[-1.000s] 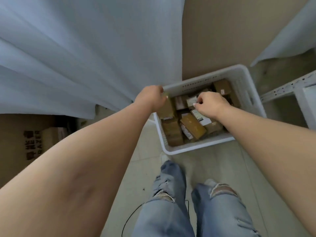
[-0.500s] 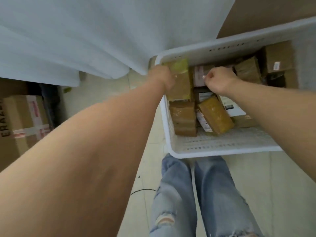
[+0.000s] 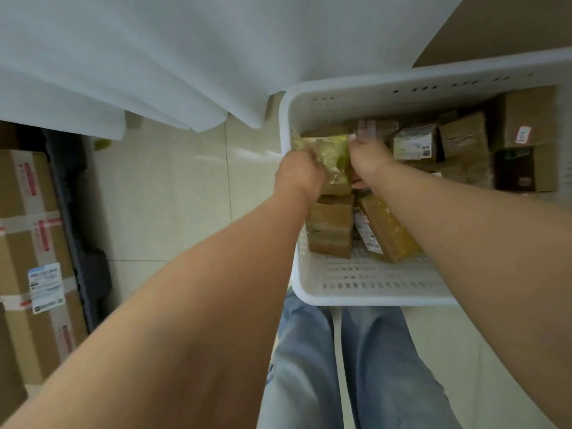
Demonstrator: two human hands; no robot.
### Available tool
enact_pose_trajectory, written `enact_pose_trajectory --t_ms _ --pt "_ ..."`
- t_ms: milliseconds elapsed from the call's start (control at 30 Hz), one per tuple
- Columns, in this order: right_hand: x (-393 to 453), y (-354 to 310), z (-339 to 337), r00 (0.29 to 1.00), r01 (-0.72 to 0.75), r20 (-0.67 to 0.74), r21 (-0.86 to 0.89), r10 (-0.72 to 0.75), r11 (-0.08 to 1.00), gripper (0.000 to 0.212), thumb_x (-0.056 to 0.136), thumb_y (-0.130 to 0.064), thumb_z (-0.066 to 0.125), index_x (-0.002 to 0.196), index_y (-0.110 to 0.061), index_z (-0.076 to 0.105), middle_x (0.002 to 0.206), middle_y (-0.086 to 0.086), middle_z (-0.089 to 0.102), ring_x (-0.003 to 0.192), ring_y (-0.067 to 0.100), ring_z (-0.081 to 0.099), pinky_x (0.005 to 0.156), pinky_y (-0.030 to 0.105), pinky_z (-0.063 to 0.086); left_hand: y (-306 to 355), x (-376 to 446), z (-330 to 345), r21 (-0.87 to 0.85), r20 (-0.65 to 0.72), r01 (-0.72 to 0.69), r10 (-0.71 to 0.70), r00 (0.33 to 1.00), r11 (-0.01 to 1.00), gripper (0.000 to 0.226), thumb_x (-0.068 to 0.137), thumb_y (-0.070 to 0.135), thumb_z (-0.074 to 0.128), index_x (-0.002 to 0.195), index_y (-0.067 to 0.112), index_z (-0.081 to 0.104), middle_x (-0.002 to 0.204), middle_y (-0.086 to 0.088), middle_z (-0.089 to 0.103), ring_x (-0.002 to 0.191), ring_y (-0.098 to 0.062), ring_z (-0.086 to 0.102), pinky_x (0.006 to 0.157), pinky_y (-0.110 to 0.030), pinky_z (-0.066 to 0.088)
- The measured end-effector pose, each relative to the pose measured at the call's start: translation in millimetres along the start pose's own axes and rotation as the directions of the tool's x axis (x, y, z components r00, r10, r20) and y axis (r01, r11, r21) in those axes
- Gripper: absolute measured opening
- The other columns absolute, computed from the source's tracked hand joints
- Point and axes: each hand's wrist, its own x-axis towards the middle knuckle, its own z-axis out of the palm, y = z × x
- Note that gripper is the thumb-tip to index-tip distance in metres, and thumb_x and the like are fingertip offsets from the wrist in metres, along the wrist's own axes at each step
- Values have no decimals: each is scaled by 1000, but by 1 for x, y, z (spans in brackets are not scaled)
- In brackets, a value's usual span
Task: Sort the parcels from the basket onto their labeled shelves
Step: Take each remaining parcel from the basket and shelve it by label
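A second ago the right hand (image 3: 366,159) was busy with another parcel in the middle of the basket (image 3: 365,286); now it has joined the left hand (image 3: 298,174) on the tape-wrapped parcel (image 3: 332,156) at the basket's left wall. Each hand grips one side, fingers curled around it, and the parcel sits raised above its neighbours. That suggests the first pick is secured and its label can be read next. The basket otherwise holds a brown box stack (image 3: 329,230) below the held parcel, a yellow-taped parcel (image 3: 388,230) beside the stack, and several cartons (image 3: 464,140) toward the far right.
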Motion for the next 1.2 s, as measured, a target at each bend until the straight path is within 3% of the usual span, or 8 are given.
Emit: enact_pose_trajectory --t_ms 167,567,667,733,800,1000,1100,1200 --pt "-1 23 -3 988 -142 -58 58 145 988 45 101 -44 34 121 -9 53 118 15 59 103 33 59 90 48 53 3 -10 9 -235 40 174 -170 985 956 40 99 14 41 137 4 42 133 -16 50 118 -33 51 83 -29 39" --pt "27 71 -15 970 -222 -81 98 230 970 49 98 -49 42 121 -9 56 114 12 60 99 35 60 69 41 57 -26 7 64 -363 223 374 -311 924 853 45 104 34 29 115 4 60 114 -16 64 103 -35 62 93 -44 50" --pt "40 82 -14 972 -209 -84 114 219 971 47 96 -50 44 115 -10 58 113 10 62 94 29 58 78 40 53 -30 12 76 -452 204 367 -306 930 813 47 104 39 29 110 6 61 111 -16 67 100 -36 64 89 -46 53" --pt "48 89 -12 964 -255 -23 199 265 946 45 94 -53 45 107 -13 61 109 7 66 92 27 60 85 41 52 -31 16 83 -494 219 376 -306 927 784 51 102 45 27 115 8 60 111 -15 66 101 -35 64 89 -48 53" --pt "47 92 -9 943 -332 127 342 306 879 42 92 -57 44 95 -21 66 89 5 73 83 27 66 71 40 55 -34 20 87 -517 283 431 -328 901 739 56 100 52 25 121 12 57 110 -13 67 98 -35 65 85 -49 55" --pt "36 95 -13 933 -328 288 427 216 843 35 93 -46 46 80 -22 68 78 4 72 88 29 64 70 43 53 -34 13 79 -695 492 595 -336 803 405 56 91 67 37 99 22 70 90 -4 75 84 -27 72 79 -45 57" --pt "17 84 -25 936 -306 295 405 194 861 37 89 -47 43 76 -19 64 66 5 72 86 32 64 73 47 53 -23 2 61 -729 481 559 -284 829 395 37 93 46 46 114 20 63 96 -4 75 87 -25 72 72 -37 58" --pt "-8 60 -43 947 -244 294 394 131 886 60 88 -71 37 89 -21 70 86 9 75 88 32 69 85 49 52 -1 -13 37 -764 419 465 -203 885 447 44 92 40 44 128 15 53 107 -10 71 87 -26 70 55 -27 53"
